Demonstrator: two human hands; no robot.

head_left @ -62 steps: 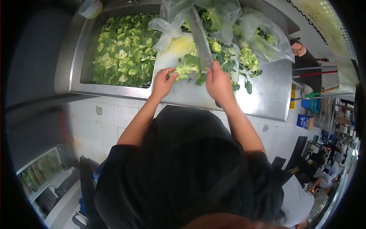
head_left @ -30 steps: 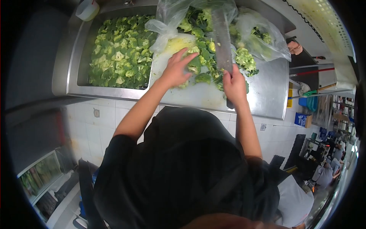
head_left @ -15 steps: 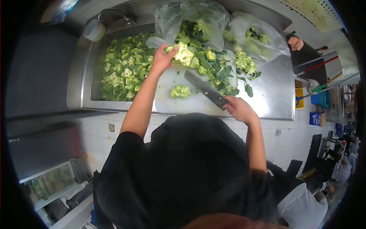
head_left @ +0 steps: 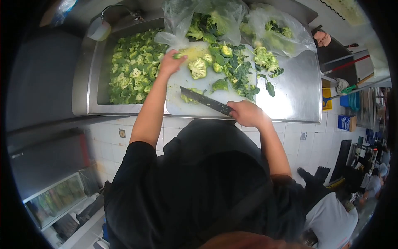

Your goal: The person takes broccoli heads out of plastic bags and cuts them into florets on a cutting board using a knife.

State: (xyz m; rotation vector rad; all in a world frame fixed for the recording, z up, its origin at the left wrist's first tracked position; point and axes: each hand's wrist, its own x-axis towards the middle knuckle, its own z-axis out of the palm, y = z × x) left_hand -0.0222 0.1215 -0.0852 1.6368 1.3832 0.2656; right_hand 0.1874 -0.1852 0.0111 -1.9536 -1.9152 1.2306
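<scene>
In the head view, my right hand (head_left: 248, 113) is closed round the handle of a broad dark kitchen knife (head_left: 203, 99). Its blade points left across the white cutting board (head_left: 178, 85), partly covering a piece of broccoli (head_left: 191, 96). At the board's upper left, my left hand (head_left: 171, 63) has its fingers closed on a small green broccoli floret (head_left: 178, 55), largely hidden by them. A bigger cut broccoli piece (head_left: 197, 69) lies just right of that hand, pale side up. Trimmed leaves and stalks (head_left: 238, 68) are heaped on the board's right side.
A steel sink (head_left: 93, 87) at the left is filled with broccoli florets (head_left: 132, 70). Plastic bags (head_left: 226, 23) of broccoli stand behind the board. A white container (head_left: 99, 31) hangs by the tap (head_left: 136, 16). Another person (head_left: 331, 220) is at lower right.
The big broccoli piece has left my left hand and lies on the board. That hand now grips a small floret. My right hand has brought the knife left and down, over the front piece.
</scene>
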